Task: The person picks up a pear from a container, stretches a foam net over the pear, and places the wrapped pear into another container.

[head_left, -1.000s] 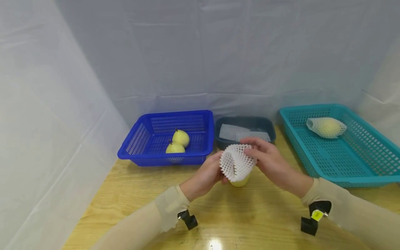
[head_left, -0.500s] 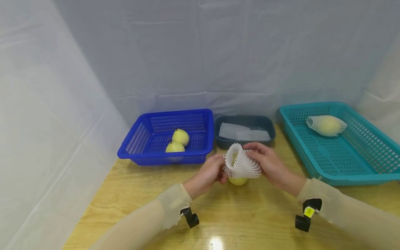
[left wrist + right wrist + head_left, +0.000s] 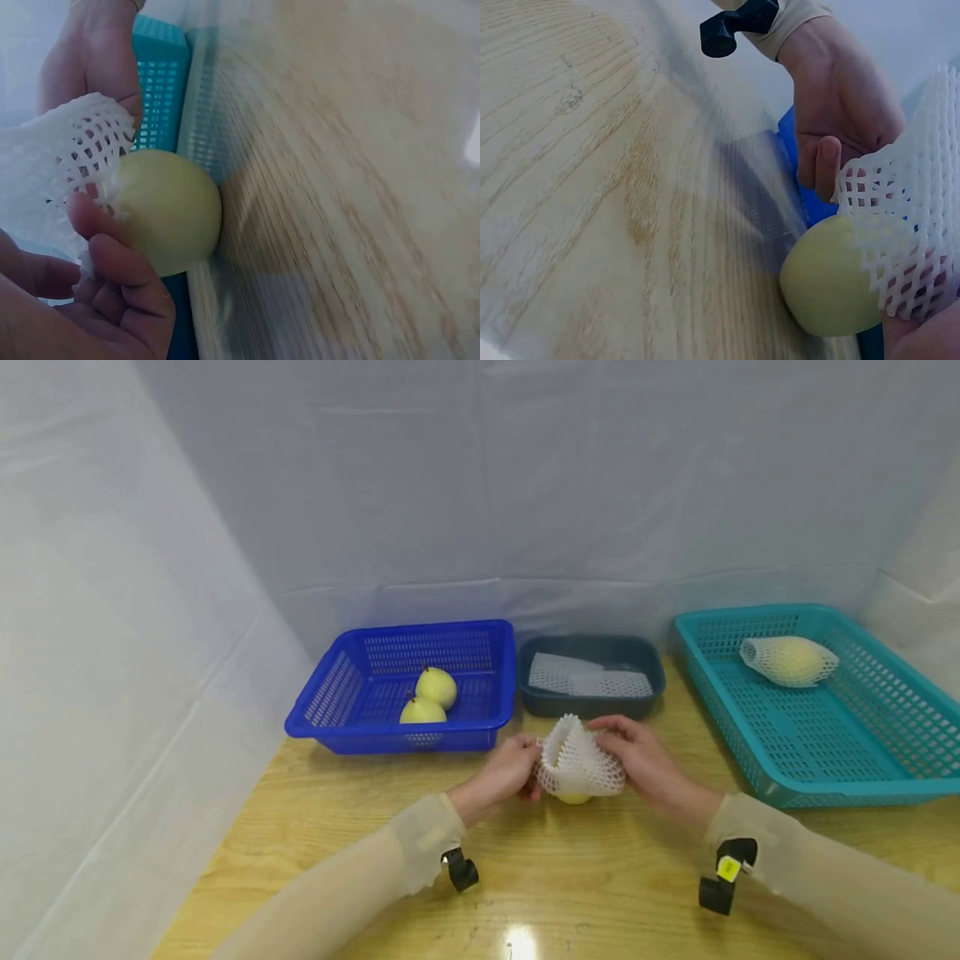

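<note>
A white foam net sleeve (image 3: 581,767) covers the upper part of a yellow-green pear (image 3: 574,798) at the middle of the wooden table. My left hand (image 3: 504,772) pinches the sleeve's left edge, its fingers curled at the mesh beside the pear (image 3: 180,214). On the other side my right hand (image 3: 647,764) grips the sleeve with thumb and fingers, some of them behind the mesh. The sleeve's free end stands up with its mouth gaping. From the right wrist view, the pear's bare rounded lower end (image 3: 825,285) sticks out below the mesh, close over the table.
A blue basket (image 3: 300,727) at the back left holds two bare pears (image 3: 437,688). Behind my hands, a dark bin (image 3: 592,706) contains flat foam sleeves (image 3: 611,684). To the right, a teal basket (image 3: 825,735) holds a sleeved pear (image 3: 797,661).
The sleeve's mouth has turned from facing me at the lower left to pointing upward. Less of the pear shows beneath the mesh now. My right hand has shifted slightly downward.
</note>
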Motion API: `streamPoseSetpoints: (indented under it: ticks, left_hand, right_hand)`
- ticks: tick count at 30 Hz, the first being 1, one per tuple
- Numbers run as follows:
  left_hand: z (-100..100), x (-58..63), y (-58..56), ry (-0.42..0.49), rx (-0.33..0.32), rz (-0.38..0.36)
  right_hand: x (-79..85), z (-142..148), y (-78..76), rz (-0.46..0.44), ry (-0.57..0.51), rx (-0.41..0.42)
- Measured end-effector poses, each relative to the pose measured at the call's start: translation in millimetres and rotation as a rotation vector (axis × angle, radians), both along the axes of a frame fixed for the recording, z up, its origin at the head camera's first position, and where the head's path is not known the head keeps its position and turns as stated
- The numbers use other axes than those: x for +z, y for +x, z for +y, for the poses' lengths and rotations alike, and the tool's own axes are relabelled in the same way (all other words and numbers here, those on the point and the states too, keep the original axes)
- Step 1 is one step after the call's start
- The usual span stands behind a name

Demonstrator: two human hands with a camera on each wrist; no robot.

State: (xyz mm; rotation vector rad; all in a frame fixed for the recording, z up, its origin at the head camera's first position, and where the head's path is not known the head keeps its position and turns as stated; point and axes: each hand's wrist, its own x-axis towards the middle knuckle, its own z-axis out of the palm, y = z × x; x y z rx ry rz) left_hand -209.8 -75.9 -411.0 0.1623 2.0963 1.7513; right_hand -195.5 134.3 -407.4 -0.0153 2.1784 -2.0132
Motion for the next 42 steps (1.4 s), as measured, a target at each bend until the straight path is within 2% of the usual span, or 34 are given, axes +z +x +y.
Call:
streamPoseSetpoints:
  ticks: [10,20,24,29,38,42]
  left_hand:
    - [0,-10.0,-6.7,-0.128,-0.026,0.025]
    - [-3,-17.0,-8.5,-0.201,-0.063,0.044]
    - [-1,-19.8,-13.3,-0.247,-0.074,0.065]
    - [-1,-19.4,-20.9,-0.36,-0.121,0.157]
    - [0,-18.5,-25.7,-0.544,-0.156,0.244]
    - [-1,-17.2,-25.8,-0.61,-0.151,0.323]
  right_hand:
    - [-20.1,0,-3.2,0.026,0.054,-0.024]
    - [-27.1,4,-5.1,-0.014,0.137,-0.004]
    - [-32.6,6,-8.7,0.061,0.289,0.008]
    - [-36.8,8,-13.9,0.197,0.523,0.041]
    - [-44.2,15,-21.9,0.367,0.706,0.16]
    - [-44.7,15,-22.0,0.359,0.726,0.17]
